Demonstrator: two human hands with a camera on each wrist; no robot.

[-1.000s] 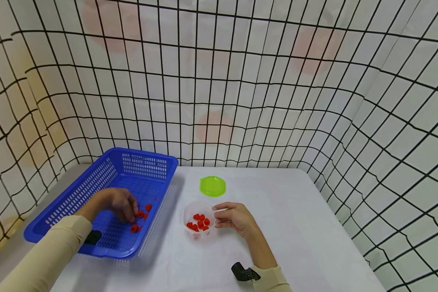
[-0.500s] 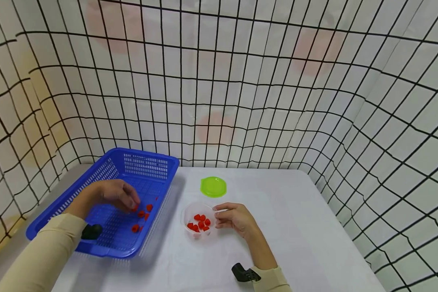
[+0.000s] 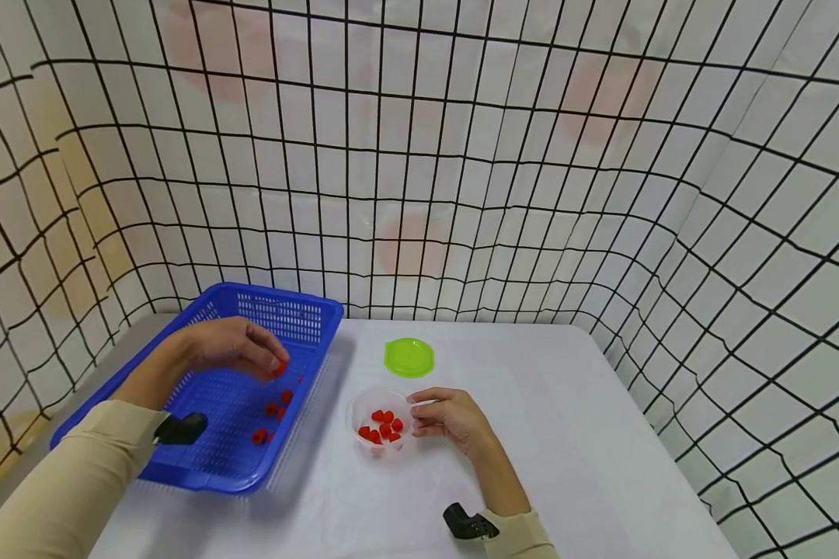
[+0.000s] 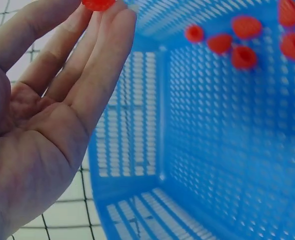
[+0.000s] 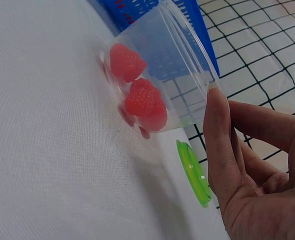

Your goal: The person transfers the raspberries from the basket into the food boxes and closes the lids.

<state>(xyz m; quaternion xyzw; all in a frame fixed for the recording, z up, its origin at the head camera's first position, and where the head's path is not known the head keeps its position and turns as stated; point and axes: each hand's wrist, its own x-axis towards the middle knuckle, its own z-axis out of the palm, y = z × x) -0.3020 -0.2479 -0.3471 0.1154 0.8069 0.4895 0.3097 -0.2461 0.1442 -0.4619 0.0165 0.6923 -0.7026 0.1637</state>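
My left hand [image 3: 231,346] is raised over the blue slotted basket [image 3: 262,481] and pinches a red raspberry [image 3: 280,369] at its fingertips. In the left wrist view, that raspberry [image 4: 98,4] is cut off by the top edge. More raspberries [image 4: 244,57] lie on the basket floor, towards its right side in the head view. A clear plastic tub [image 3: 358,410] stands upright on the table with several raspberries [image 5: 142,99] in its bottom. On its right, my right hand [image 3: 456,421] grips the rim between thumb and fingers.
The bright green lid [image 3: 409,357] lies flat on the white table [image 3: 566,435] behind the tub. Black netting [image 3: 419,151] over white sheeting encloses the back and sides. A black camera [image 3: 470,522] sits on the right wrist.
My left hand has lifted from the basket floor, moving up and to the right with a raspberry between its fingertips. The right hand and tub stay in place.
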